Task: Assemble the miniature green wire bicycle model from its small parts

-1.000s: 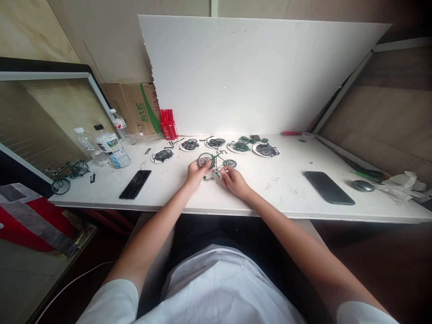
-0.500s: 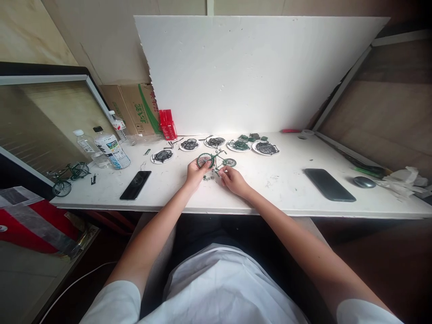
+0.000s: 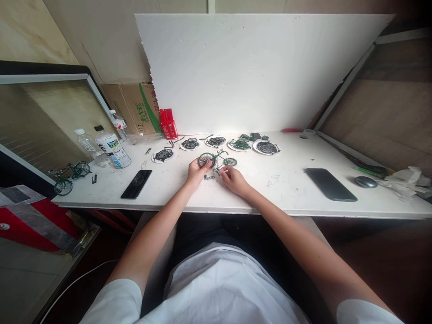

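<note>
A small green model bicycle is held just over the table, its larger wheel at left and its smaller wheel at right. My left hand grips it by the larger wheel, thumb on top. At the underside of the frame, my right hand is closed, thumb and fingers pinched on a small green part; its shape is mostly hidden by the fingertips. Tiny green pieces lie on the table between the hands.
Behind the hands stand several plates of model parts, among them a plate of green parts. To the left are a phone, bottles and another model bicycle. A dark flat device and a mouse lie right.
Both hands keep their hold at the model bicycle with hardly any movement. The whole view has shifted very slightly.
</note>
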Demonstrator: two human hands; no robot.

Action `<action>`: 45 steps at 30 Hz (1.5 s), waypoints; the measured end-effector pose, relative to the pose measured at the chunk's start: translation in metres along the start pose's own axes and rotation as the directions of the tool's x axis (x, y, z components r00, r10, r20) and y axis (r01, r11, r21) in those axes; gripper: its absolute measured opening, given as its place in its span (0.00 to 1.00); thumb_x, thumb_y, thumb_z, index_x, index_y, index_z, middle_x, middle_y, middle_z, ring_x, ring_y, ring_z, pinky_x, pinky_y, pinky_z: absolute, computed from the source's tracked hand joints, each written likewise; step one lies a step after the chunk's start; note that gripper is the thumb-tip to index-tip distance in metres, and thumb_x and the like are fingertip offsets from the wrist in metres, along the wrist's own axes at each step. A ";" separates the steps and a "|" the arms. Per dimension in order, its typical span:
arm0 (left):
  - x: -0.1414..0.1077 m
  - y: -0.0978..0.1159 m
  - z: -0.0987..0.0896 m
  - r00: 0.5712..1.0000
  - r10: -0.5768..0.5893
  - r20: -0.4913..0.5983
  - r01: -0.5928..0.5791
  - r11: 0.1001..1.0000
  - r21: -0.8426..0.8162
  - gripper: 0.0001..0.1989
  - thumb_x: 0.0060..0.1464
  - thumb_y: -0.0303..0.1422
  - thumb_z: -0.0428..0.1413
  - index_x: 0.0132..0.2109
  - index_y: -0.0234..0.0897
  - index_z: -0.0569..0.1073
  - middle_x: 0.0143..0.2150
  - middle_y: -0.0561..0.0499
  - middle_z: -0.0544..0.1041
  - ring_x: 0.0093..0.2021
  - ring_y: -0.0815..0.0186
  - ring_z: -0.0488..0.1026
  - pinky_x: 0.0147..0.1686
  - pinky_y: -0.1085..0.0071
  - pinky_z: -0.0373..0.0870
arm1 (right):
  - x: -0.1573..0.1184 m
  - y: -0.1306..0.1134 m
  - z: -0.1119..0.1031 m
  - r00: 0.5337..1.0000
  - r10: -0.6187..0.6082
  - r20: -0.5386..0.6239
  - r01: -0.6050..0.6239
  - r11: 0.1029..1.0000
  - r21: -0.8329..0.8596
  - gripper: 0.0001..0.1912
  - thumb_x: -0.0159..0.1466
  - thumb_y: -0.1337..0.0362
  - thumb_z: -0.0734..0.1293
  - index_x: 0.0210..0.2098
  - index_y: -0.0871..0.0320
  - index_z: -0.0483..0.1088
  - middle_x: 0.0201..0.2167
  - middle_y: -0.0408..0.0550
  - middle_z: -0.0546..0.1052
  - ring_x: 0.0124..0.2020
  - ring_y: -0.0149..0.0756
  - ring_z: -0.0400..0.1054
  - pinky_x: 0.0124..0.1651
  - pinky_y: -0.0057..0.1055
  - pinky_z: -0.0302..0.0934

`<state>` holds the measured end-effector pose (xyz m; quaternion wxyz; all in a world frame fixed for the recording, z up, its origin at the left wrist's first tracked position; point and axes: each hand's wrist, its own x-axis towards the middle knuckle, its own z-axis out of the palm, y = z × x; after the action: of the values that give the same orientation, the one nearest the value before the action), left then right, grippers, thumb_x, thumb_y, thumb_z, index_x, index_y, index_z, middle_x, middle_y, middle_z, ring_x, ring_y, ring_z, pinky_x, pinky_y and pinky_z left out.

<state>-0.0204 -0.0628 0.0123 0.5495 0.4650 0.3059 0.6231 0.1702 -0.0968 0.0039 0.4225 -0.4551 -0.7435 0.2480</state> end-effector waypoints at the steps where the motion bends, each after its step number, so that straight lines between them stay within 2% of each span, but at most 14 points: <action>1: 0.000 0.000 0.000 1.000 0.000 0.000 0.000 1.000 0.003 0.28 0.41 0.45 0.79 0.44 0.33 0.81 0.47 0.41 0.85 0.48 0.55 0.82 0.55 0.52 0.79 | 0.000 0.000 0.000 1.000 0.001 0.000 -0.001 1.000 0.000 0.18 0.73 0.48 0.60 0.39 0.55 0.68 0.30 0.47 0.75 0.28 0.38 0.63 0.36 0.35 0.57; 23: -0.001 0.000 0.000 1.000 -0.003 0.013 0.003 1.000 -0.004 0.28 0.41 0.46 0.79 0.43 0.34 0.81 0.47 0.42 0.84 0.50 0.54 0.82 0.57 0.50 0.80 | -0.002 0.001 0.001 0.999 -0.004 0.044 0.004 1.000 -0.005 0.20 0.74 0.46 0.60 0.40 0.55 0.69 0.28 0.46 0.74 0.29 0.38 0.63 0.35 0.34 0.57; 31: 0.000 -0.002 0.001 0.999 0.043 0.027 -0.044 0.998 0.034 0.28 0.42 0.47 0.79 0.44 0.35 0.81 0.47 0.42 0.85 0.50 0.53 0.83 0.55 0.51 0.81 | 0.000 0.000 0.000 0.999 0.011 0.051 -0.010 1.000 -0.007 0.20 0.73 0.45 0.59 0.36 0.55 0.66 0.28 0.46 0.73 0.29 0.37 0.62 0.36 0.35 0.56; 45: -0.004 0.002 0.005 0.997 0.064 0.031 -0.065 0.997 0.052 0.28 0.44 0.47 0.78 0.45 0.34 0.80 0.46 0.40 0.85 0.50 0.50 0.83 0.56 0.49 0.79 | -0.001 -0.001 0.001 0.998 0.016 0.054 -0.015 1.000 -0.006 0.19 0.73 0.47 0.59 0.37 0.55 0.67 0.27 0.45 0.73 0.28 0.37 0.62 0.35 0.35 0.57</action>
<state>-0.0163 -0.0678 0.0147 0.5211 0.4982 0.2988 0.6253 0.1694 -0.0983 0.0036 0.3991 -0.4551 -0.7518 0.2615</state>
